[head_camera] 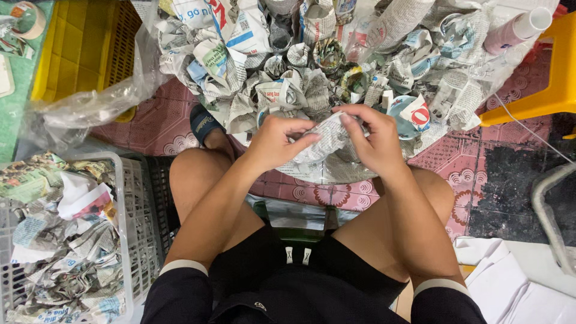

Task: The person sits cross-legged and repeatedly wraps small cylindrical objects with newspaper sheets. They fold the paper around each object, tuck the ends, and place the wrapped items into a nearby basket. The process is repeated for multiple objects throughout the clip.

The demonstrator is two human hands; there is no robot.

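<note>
Both of my hands hold one crumpled piece of newspaper above my knees. My left hand grips its left side with curled fingers. Closing over its right side from above is my right hand. Just beyond my hands lies a heap of crumpled and rolled newspaper pieces on a sheet spread over the patterned floor tiles.
A white plastic basket full of crumpled newspaper stands at my left knee. A yellow crate with a clear plastic bag is at the upper left. A yellow stool and a pink tube are upper right. White cloth lies at lower right.
</note>
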